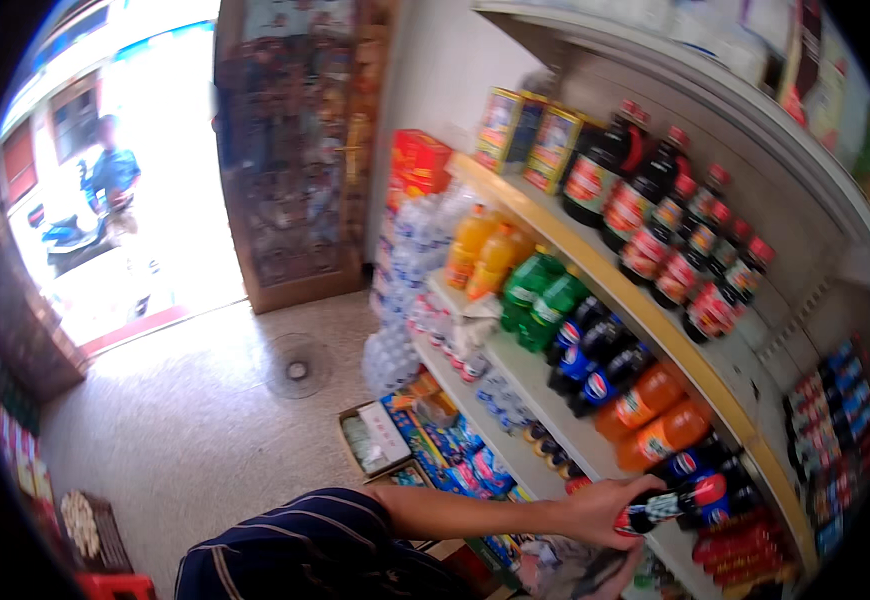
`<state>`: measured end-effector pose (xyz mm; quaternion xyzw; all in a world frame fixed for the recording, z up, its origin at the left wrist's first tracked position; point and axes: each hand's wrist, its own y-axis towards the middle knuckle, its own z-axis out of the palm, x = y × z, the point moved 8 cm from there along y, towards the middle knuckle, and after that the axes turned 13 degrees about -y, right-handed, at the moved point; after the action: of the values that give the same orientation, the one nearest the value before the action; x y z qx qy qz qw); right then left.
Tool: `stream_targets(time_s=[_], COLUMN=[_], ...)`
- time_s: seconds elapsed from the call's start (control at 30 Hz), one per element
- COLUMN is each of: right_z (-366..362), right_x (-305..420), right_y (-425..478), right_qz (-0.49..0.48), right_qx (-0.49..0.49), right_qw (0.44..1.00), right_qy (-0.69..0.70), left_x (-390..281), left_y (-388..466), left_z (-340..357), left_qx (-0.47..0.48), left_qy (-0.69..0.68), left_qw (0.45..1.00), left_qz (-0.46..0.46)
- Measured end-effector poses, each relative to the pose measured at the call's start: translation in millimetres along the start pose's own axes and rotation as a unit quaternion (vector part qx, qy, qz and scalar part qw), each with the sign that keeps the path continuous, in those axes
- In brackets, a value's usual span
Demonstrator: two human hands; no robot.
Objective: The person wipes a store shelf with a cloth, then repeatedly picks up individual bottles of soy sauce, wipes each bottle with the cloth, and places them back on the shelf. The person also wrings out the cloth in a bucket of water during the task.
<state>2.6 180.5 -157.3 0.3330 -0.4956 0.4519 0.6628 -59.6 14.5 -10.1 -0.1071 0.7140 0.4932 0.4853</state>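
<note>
My left hand (596, 510) is closed around a small dark bottle (660, 508) with a red cap and a label, tilted with the cap towards the right. It is beside the middle shelf, close to Pepsi bottles (684, 466) and orange drink bottles (667, 439). Below it, near the bottom edge, my right hand (619, 574) is partly visible by a crumpled greyish cloth (566, 566); its fingers are hard to make out. On the yellow-edged shelf (630, 300) above stand several dark sauce bottles (660, 240) with red caps.
Green soda bottles (551, 311) and packed water bottles (397, 300) stand farther left. Open cartons (375, 439) are on the floor by the lower shelf. A carved door (292, 150) stands open; outside, a person (112, 169) is near a scooter (71, 229).
</note>
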Motion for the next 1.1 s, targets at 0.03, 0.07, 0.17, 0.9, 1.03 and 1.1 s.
stream_targets(time_s=[0.03, 0.07, 0.17, 0.9, 1.03, 1.1], right_z=[5, 15, 34, 25, 16, 5], right_x=[1, 3, 5, 3, 12, 8], right_y=[3, 6, 13, 11, 5, 5], right_qz=[0.001, 0.005, 0.012, -0.016, -0.008, 0.029], right_qx=[0.008, 0.019, 0.045, 0.196, 0.066, 0.005], right_qw=[1.000, 1.000, 0.999, 0.970, 0.995, 0.997], right_qy=[-0.004, -0.009, -0.023, 0.144, 0.068, 0.068], left_x=[1, 5, 9, -9, -13, -14], left_y=[3, 6, 11, 41, 55, 67], left_z=[-2, -1, 13, 23, 35, 39], left_qx=[-0.022, -0.059, -0.034, -0.011, 0.017, 0.043], left_qy=[-0.045, -0.087, -0.314, 0.160, 0.126, 0.127], left_qw=[0.999, 0.994, 0.948, 0.982, 0.989, 0.988], left_qz=[0.008, 0.023, -0.051, -0.099, -0.078, -0.078])
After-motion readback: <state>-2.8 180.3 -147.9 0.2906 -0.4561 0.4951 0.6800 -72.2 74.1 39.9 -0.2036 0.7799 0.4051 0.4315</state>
